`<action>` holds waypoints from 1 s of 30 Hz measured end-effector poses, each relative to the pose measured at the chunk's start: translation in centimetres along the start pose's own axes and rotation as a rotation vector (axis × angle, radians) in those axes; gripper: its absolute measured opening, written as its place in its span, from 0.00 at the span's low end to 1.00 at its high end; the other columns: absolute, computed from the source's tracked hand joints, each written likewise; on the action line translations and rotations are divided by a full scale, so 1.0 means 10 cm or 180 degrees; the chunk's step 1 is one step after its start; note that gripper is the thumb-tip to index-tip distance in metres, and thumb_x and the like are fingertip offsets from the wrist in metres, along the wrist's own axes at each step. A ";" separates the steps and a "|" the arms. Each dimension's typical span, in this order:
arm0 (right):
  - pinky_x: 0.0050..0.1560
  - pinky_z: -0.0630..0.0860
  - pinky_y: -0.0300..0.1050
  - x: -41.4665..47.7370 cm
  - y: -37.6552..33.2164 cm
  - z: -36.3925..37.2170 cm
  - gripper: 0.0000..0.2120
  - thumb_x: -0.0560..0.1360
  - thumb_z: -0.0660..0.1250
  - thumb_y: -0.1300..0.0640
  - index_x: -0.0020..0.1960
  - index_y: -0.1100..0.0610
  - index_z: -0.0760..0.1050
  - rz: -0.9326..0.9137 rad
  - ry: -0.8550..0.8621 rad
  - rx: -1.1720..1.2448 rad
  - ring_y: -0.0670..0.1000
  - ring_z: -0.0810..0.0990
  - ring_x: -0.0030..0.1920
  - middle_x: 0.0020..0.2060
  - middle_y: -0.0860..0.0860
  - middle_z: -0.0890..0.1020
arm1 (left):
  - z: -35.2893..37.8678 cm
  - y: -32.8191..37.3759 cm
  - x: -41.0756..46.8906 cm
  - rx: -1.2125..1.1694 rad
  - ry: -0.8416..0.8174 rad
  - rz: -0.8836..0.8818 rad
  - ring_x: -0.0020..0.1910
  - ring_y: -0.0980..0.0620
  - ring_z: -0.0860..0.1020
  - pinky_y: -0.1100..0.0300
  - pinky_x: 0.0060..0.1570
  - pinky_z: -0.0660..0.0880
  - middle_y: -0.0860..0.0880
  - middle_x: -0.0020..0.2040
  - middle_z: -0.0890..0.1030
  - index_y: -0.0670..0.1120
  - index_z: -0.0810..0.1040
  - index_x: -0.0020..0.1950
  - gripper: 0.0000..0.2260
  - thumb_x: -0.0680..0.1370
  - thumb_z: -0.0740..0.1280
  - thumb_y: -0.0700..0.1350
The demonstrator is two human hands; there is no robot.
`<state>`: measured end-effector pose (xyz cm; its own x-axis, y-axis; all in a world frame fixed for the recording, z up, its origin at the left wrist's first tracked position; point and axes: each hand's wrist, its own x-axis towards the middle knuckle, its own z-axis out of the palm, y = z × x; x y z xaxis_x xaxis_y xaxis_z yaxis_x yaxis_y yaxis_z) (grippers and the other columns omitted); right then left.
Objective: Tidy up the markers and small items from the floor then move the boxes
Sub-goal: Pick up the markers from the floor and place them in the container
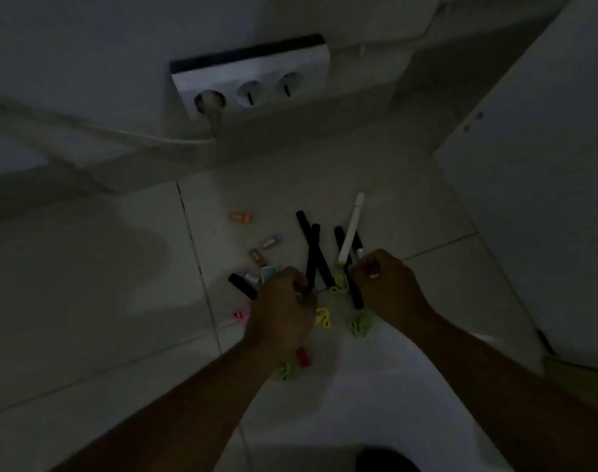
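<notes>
Several black markers [312, 248] and one white marker [351, 228] lie crossed on the pale tiled floor. Small items are scattered around them: an orange piece [240, 217], a lilac piece [272, 241], a brown one [256, 257], yellow-green clips [323, 316], a pink clip [240, 315] and a red piece [302, 357]. My left hand [280, 313] is curled over the pile and pinches a thin small item at its fingertips. My right hand [386, 284] is curled around a black marker [355, 294]. The scene is very dim.
A white socket strip [256, 83] with a plugged cable sits on the wall ahead. A white panel [536, 199], perhaps a box or cabinet side, stands at the right. Bare tiles stretch to the left.
</notes>
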<state>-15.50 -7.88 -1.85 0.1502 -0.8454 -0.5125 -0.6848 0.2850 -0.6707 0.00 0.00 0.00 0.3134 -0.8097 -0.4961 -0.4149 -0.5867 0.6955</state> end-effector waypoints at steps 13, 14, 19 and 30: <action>0.27 0.67 0.39 0.89 0.06 0.16 0.21 0.72 0.68 0.40 0.38 0.58 0.71 -0.0220 0.0307 -0.0857 0.51 0.77 0.32 0.33 0.52 0.77 | 0.34 -0.22 0.86 0.1912 0.0163 0.0347 0.57 0.44 0.73 0.48 0.61 0.62 0.46 0.51 0.79 0.48 0.71 0.52 0.16 0.76 0.64 0.59; 0.26 0.67 0.38 0.89 0.07 0.14 0.20 0.73 0.68 0.43 0.34 0.58 0.69 -0.0235 0.0276 -0.0791 0.49 0.75 0.29 0.30 0.51 0.75 | 0.33 -0.20 0.87 0.1737 0.0214 0.0366 0.58 0.44 0.73 0.52 0.57 0.61 0.46 0.52 0.80 0.47 0.73 0.54 0.15 0.76 0.64 0.57; 0.32 0.71 0.40 0.77 0.13 -0.12 0.14 0.74 0.68 0.49 0.39 0.60 0.72 -0.0262 0.0481 -0.0608 0.50 0.75 0.33 0.30 0.48 0.73 | 0.27 -0.04 0.98 0.0651 0.0229 0.0239 0.49 0.44 0.79 0.56 0.49 0.75 0.42 0.50 0.82 0.43 0.76 0.54 0.17 0.74 0.69 0.55; 0.35 0.68 0.42 0.49 0.52 -0.12 0.16 0.75 0.66 0.46 0.47 0.59 0.69 -0.0355 0.0590 -0.1309 0.55 0.77 0.43 0.42 0.54 0.76 | 0.42 0.05 1.11 0.0786 0.0028 0.0046 0.65 0.39 0.70 0.51 0.62 0.70 0.36 0.67 0.69 0.34 0.62 0.69 0.30 0.76 0.68 0.49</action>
<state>-19.24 -11.07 -7.19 0.1345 -0.9379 -0.3197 -0.9033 0.0166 -0.4286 -0.30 -9.33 -7.36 0.3131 -0.8185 -0.4817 -0.6151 -0.5612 0.5538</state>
